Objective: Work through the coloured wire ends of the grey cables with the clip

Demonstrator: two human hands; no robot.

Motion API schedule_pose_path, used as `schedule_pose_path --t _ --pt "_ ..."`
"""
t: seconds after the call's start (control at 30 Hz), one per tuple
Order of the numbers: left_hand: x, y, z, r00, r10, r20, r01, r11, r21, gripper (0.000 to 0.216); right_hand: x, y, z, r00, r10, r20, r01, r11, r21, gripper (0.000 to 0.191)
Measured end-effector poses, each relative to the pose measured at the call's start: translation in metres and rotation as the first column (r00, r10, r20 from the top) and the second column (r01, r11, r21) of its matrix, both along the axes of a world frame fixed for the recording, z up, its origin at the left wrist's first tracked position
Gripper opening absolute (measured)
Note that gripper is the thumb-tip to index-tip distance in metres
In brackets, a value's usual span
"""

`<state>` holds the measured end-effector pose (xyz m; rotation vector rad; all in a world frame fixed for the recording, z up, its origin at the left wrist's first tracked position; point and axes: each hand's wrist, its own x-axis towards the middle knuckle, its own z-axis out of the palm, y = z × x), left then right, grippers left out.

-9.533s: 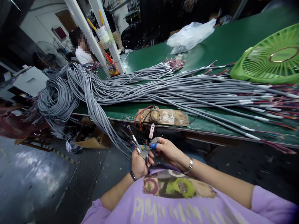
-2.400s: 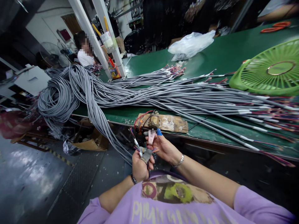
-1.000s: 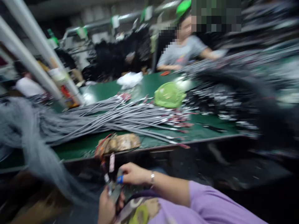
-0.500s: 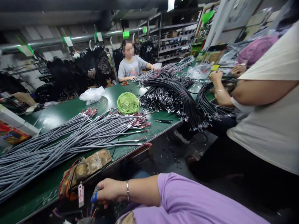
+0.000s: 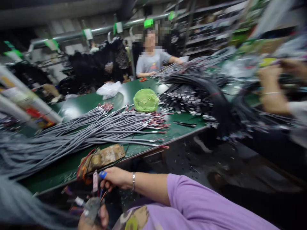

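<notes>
My right hand, with blue tape on one finger and a bracelet at the wrist, is closed beside a small white-and-red tag. Its fingertips meet thin coloured wires; what they pinch is too small to make out. Below, at the bottom edge, my left hand is blurred and partly cut off. It is closed round cables whose ends show a white sleeve and coloured wires. Something grey covers part of that hand. A tape-wrapped block with red and black leads lies at the table edge above both hands.
Grey cables with stripped ends spread over the green table. A green fan, tweezers and a black cable pile lie beyond. Blurred grey cables hang near on the left. Two co-workers are at the table.
The view has swung left and blurred. My left hand has come into view at the bottom. My right hand is now higher, close to the tag.
</notes>
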<state>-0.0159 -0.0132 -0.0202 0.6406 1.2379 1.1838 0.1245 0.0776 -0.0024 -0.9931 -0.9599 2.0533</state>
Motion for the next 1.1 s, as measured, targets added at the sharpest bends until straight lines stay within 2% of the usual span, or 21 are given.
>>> schedule_pose_path --t 0.1,0.17,0.3,0.43,0.6,0.67,0.77,0.83,0.9,1.0,1.1 --pt "0.027 -0.002 0.028 0.992 0.095 0.081 -0.099 0.994 0.048 0.037 -0.001 -0.006 -0.003 0.998 -0.046 -0.046 0.045 0.999 -0.025 0.038" --pt "0.035 0.0 0.036 0.985 0.139 0.101 -0.144 0.989 0.043 0.036 -0.003 -0.007 -0.007 0.994 -0.022 -0.109 0.021 1.0 -0.009 0.041" --pt "0.036 0.003 0.032 0.975 0.182 0.127 -0.19 0.981 0.05 0.034 -0.008 -0.005 -0.009 0.983 0.008 -0.181 0.0 0.999 0.045 0.044" --pt "0.033 0.003 0.027 0.966 0.206 0.158 -0.213 0.977 0.031 0.029 -0.012 -0.008 -0.008 0.988 -0.085 -0.13 0.096 0.992 0.08 0.041" --pt "0.032 0.004 0.028 0.965 0.198 0.17 -0.21 0.976 0.055 0.03 -0.014 -0.007 -0.007 0.962 0.036 -0.27 -0.045 0.999 -0.029 0.041" --pt "0.031 0.005 0.028 0.966 0.197 0.166 -0.21 0.975 0.071 0.03 -0.013 -0.006 -0.005 0.978 0.03 -0.206 -0.025 0.999 0.03 0.04" --pt "0.029 0.007 0.025 0.967 0.2 0.16 -0.214 0.974 0.072 0.028 -0.014 -0.006 -0.004 0.99 -0.141 -0.009 0.139 0.962 0.235 0.042" --pt "0.027 0.009 0.023 0.968 0.199 0.153 -0.21 0.976 0.061 0.029 -0.015 -0.007 -0.006 0.977 -0.211 0.039 0.189 0.933 0.308 0.046" --pt "0.027 0.009 0.021 0.969 0.196 0.147 -0.205 0.978 0.047 0.031 -0.018 -0.007 -0.009 0.988 -0.155 -0.025 0.156 0.958 0.241 0.051" --pt "0.026 0.01 0.018 0.969 0.202 0.143 -0.207 0.978 0.019 0.034 -0.021 -0.006 -0.012 0.974 -0.056 -0.219 0.069 0.996 0.05 0.049" --pt "0.026 0.009 0.017 0.969 0.2 0.142 -0.203 0.979 0.002 0.037 -0.023 -0.004 -0.011 0.936 -0.079 -0.343 0.058 0.996 -0.073 0.043"
